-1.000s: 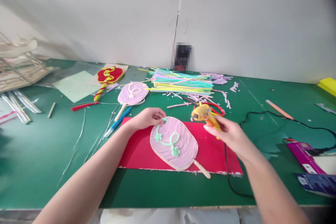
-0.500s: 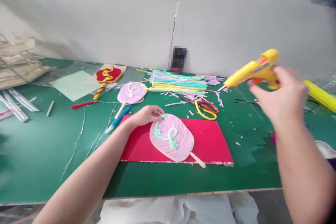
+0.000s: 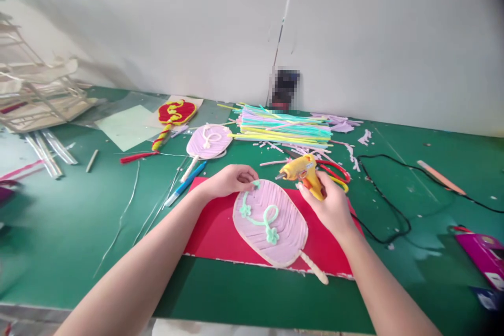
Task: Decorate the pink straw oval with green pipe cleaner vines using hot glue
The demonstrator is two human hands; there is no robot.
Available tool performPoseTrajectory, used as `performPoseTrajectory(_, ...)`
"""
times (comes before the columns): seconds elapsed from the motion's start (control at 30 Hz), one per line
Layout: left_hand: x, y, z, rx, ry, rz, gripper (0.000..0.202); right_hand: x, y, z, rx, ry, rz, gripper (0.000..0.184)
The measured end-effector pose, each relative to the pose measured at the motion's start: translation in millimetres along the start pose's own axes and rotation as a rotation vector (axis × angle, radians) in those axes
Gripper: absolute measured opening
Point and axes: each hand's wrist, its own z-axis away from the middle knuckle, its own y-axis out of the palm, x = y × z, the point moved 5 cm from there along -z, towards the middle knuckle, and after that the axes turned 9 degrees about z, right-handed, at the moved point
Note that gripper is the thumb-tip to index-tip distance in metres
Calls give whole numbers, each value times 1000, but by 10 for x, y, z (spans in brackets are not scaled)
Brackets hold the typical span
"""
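Note:
A pink paddle-shaped fan [image 3: 275,228] with a mint green pipe-cleaner loop [image 3: 262,218] on it lies on a red card [image 3: 210,231] on the green table. My left hand [image 3: 230,178] rests at the fan's top edge, fingers pinched on the green pipe cleaner's end. My right hand [image 3: 328,202] grips a yellow hot glue gun [image 3: 301,170], whose nozzle points left toward the fan's upper edge.
A second pink fan [image 3: 208,143] and a red fan [image 3: 175,113] lie behind. A pile of coloured straws [image 3: 283,126], red and yellow scissors [image 3: 338,173], a blue pen [image 3: 185,184], the black cord [image 3: 389,205] and a magenta box [image 3: 482,252] surround the work. Wooden frames [image 3: 35,100] sit far left.
My right hand had lifted the glue gun high to the right; it has now brought it back down beside the fan. The left hand stayed on the pipe cleaner.

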Motion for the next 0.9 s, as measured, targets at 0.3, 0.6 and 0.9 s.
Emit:
performPoseTrajectory(0.3, -7, -2, 17, 2, -22, -30, 25, 34, 48, 70, 59, 85, 82, 27)
performPoseTrajectory(0.6, -11, 7, 27, -13, -37, -18, 32, -39, 86, 58, 69, 74, 131, 26)
performPoseTrajectory(0.9, -35, 8, 28, 21, -57, 6, 31, -17, 60, 35, 94, 137, 113, 27)
